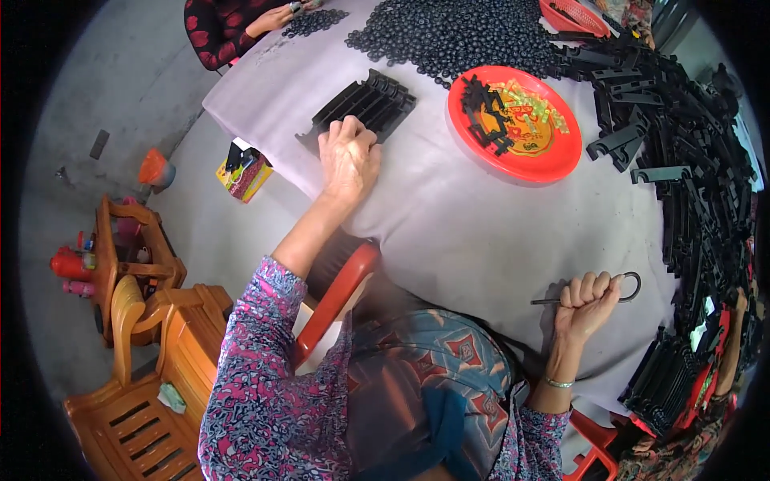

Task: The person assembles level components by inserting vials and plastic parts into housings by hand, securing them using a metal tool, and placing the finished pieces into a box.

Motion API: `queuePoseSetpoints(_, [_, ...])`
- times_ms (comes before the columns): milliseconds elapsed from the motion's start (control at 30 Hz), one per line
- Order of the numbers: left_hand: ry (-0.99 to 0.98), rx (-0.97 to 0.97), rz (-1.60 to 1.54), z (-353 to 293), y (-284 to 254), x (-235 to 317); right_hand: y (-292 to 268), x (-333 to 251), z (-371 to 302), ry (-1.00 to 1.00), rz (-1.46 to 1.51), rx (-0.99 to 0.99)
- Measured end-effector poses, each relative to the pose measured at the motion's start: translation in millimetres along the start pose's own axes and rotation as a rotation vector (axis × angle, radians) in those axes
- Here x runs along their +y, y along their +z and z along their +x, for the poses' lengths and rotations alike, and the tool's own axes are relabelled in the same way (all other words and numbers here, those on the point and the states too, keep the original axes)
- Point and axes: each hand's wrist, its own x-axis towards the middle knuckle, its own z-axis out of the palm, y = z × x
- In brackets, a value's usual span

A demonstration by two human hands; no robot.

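My left hand (350,156) has its fingers curled down on the near edge of a row of long black plastic pieces (370,104), laid side by side on the cloth. What lies under the fingertips is hidden. Off to the right, my right hand (588,301) is closed around a thin black metal rod with a ring-shaped end (632,286). The ring sticks out on the right of the fist and the straight tip on the left. Beyond and between the hands sits a red round tray (523,170) with small black clips (486,116) and clear yellowish pieces (531,104).
A grey cloth (473,224) covers the table. Small black round parts (457,36) are heaped at the far side. Long black plastic pieces (682,160) pile along the right. Another person's hand (273,18) works at far left. A wooden chair (152,385) stands at lower left.
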Motion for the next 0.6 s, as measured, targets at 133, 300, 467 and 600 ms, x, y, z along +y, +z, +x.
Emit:
queuePoseSetpoints(133, [-0.047,0.000,0.027,6.4,2.8,-7.5,-0.3,1.9,1.9,0.015,-0.016,-0.042])
queuePoseSetpoints(300, [-0.099,-0.032,-0.001,5.5,-2.0,-1.7,-0.1,1.1,1.0,0.015,0.014,0.041])
queuePoseSetpoints(467, [-0.124,0.038,-0.083,14.6,-12.7,-10.3,-6.1,-0.8,-2.4,0.028,0.013,0.046])
queuePoseSetpoints(600, [-0.145,-0.157,0.070,35.4,-11.4,-36.2,-7.8,3.0,1.2,0.066,0.019,0.009])
